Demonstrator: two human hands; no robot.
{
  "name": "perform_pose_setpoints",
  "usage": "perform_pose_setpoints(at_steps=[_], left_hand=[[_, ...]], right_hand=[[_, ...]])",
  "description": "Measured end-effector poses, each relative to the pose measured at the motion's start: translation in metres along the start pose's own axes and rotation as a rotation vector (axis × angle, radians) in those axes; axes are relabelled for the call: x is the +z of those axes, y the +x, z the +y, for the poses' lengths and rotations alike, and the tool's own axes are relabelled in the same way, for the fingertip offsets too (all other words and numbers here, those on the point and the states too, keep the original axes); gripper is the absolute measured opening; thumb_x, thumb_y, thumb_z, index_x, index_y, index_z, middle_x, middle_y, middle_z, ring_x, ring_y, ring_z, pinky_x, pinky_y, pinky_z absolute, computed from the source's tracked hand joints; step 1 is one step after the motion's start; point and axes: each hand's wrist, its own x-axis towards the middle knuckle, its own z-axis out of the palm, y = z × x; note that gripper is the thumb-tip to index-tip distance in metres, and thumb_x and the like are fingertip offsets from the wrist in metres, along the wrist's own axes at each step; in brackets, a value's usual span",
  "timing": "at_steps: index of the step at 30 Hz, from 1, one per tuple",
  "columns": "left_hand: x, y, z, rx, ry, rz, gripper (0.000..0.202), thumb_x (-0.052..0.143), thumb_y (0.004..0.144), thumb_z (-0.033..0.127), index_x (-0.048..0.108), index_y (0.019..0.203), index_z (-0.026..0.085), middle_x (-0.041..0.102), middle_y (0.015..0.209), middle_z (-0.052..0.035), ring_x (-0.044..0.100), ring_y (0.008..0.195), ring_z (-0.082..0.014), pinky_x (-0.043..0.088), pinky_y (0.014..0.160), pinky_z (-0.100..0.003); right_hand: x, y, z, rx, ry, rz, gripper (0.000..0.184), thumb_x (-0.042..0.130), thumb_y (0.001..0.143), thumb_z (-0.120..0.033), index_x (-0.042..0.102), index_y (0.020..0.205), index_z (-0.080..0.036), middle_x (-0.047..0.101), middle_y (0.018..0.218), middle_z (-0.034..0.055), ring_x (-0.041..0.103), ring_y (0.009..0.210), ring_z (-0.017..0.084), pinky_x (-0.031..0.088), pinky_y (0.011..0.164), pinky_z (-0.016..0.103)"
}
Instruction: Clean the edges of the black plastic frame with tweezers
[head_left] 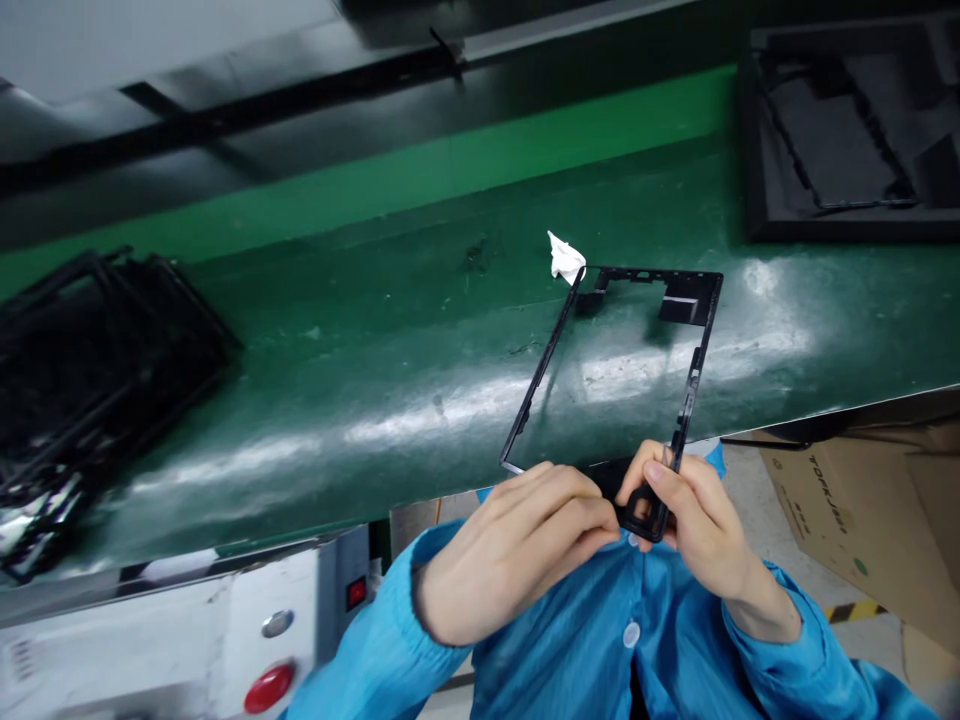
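A thin black rectangular plastic frame [698, 372] is held tilted over the near edge of the green bench. My right hand [701, 515] pinches its near right corner, thumb on top, beside a ring-shaped opening. My left hand [517, 550] is closed at the near side of the frame, fingers bent and pressed together against it; its fingertips are partly hidden. By the frame's far left corner lies a crumpled white tissue [566, 257].
Several black frames [105, 360] are piled on the bench [360, 350] at left. At the far right stands a black tray [825, 228] with a similar frame inside. A white machine with a red button [268, 688] is at lower left; a cardboard box [862, 500] sits at lower right.
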Motion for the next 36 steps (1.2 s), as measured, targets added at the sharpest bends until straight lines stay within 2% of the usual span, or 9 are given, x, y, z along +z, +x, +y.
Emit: perform_pose_setpoints(at_steps=[5, 10, 15, 20, 28, 36], left_hand=[[0.002, -0.002, 0.006, 0.071, 0.196, -0.009, 0.011, 0.052, 0.109, 0.017, 0.063, 0.109, 0.015, 0.073, 0.098, -0.0048, 0.063, 0.08, -0.0158, 0.051, 0.071, -0.03], [0.007, 0.002, 0.009, 0.136, 0.297, -0.037, 0.015, 0.046, 0.108, 0.012, 0.061, 0.109, 0.012, 0.069, 0.088, -0.0044, 0.058, 0.073, -0.0173, 0.049, 0.067, -0.033], [0.013, 0.002, 0.003, 0.135, 0.263, -0.053, 0.015, 0.046, 0.108, 0.014, 0.061, 0.103, 0.014, 0.067, 0.085, -0.0031, 0.056, 0.07, -0.0167, 0.047, 0.064, -0.033], [0.007, 0.004, -0.001, 0.067, 0.109, -0.007, 0.012, 0.053, 0.108, 0.017, 0.058, 0.097, 0.018, 0.066, 0.083, -0.0002, 0.058, 0.072, -0.0138, 0.05, 0.067, -0.028], [0.005, 0.002, 0.0, 0.083, 0.042, 0.069, 0.007, 0.057, 0.108, 0.018, 0.06, 0.102, 0.016, 0.07, 0.089, -0.0012, 0.061, 0.074, -0.0127, 0.05, 0.07, -0.027], [0.01, 0.002, 0.003, 0.074, 0.158, -0.038, 0.012, 0.054, 0.106, 0.014, 0.06, 0.095, 0.016, 0.065, 0.083, -0.0004, 0.055, 0.071, -0.0145, 0.046, 0.066, -0.031]], right_hand=[[0.0, -0.002, 0.001, -0.023, -0.035, 0.011, 0.045, 0.044, 0.112, -0.05, 0.068, 0.091, -0.019, 0.062, 0.06, -0.0018, 0.056, 0.048, 0.009, 0.034, 0.042, 0.019], [-0.001, -0.003, 0.004, -0.054, -0.105, 0.019, 0.044, 0.043, 0.113, -0.047, 0.069, 0.091, -0.02, 0.063, 0.06, -0.0021, 0.059, 0.051, 0.01, 0.037, 0.044, 0.019], [-0.004, -0.002, 0.003, -0.099, -0.113, -0.045, 0.042, 0.042, 0.114, -0.044, 0.067, 0.09, -0.019, 0.064, 0.06, -0.0031, 0.06, 0.051, 0.008, 0.037, 0.045, 0.017], [-0.006, -0.003, 0.0, -0.058, -0.02, -0.052, 0.041, 0.045, 0.113, -0.046, 0.067, 0.091, -0.019, 0.062, 0.063, -0.0036, 0.06, 0.051, 0.007, 0.035, 0.043, 0.015], [-0.005, -0.004, -0.001, -0.07, -0.049, -0.033, 0.041, 0.044, 0.114, -0.045, 0.067, 0.091, -0.019, 0.062, 0.062, -0.0037, 0.059, 0.05, 0.007, 0.037, 0.044, 0.016], [-0.004, -0.004, -0.004, -0.176, -0.19, -0.075, 0.039, 0.041, 0.115, -0.038, 0.065, 0.09, -0.019, 0.063, 0.063, -0.0049, 0.055, 0.051, 0.006, 0.042, 0.051, 0.017]])
